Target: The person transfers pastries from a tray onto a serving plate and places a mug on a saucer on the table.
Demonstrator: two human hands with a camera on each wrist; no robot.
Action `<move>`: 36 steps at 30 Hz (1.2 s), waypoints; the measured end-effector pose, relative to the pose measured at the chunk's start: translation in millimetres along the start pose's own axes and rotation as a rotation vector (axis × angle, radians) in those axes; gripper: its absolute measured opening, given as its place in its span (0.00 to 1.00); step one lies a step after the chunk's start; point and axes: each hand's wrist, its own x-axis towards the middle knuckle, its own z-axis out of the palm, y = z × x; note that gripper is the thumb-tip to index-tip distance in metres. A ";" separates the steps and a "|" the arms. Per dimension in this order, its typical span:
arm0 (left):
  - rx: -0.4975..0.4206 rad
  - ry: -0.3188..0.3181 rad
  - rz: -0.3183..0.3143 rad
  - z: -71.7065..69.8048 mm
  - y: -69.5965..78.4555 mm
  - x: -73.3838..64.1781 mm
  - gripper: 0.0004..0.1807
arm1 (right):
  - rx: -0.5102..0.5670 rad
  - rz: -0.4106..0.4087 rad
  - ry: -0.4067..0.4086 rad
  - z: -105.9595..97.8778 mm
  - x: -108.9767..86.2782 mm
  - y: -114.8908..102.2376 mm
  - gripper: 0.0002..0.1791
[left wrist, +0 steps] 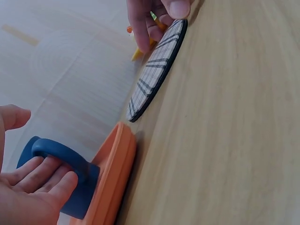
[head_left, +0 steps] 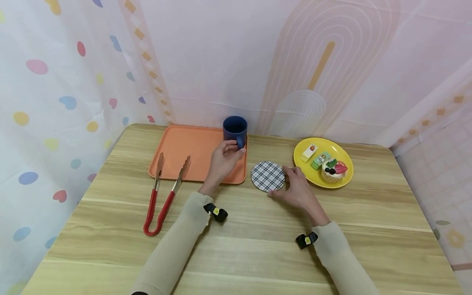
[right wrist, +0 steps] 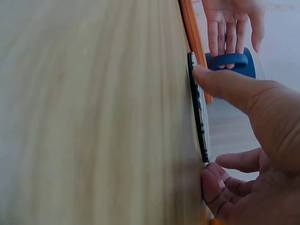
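Note:
A dark blue mug stands upright on the right end of an orange tray, its handle turned toward me. My left hand is at that handle; in the left wrist view its fingertips reach in by the mug's handle, while the thumb stands apart. A round black-and-white plaid coaster lies on the table right of the tray. With thumb and fingers on its edge, my right hand holds the coaster from the right and near sides.
Red-handled tongs lie spread at the left, tips over the tray's near rim. A yellow plate at the right bears a cupcake and two small boxes. A patterned cloth hangs behind the wooden table.

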 end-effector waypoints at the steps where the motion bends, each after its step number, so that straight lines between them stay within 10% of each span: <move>1: -0.007 0.001 -0.013 0.7 0.1 0.6 0.28 | -0.002 0.002 0.003 0.4 0.6 -0.2 0.58; 36: -0.097 0.123 -0.033 17.8 -5.5 14.1 0.14 | 0.061 0.060 0.022 6.6 2.2 -1.9 0.53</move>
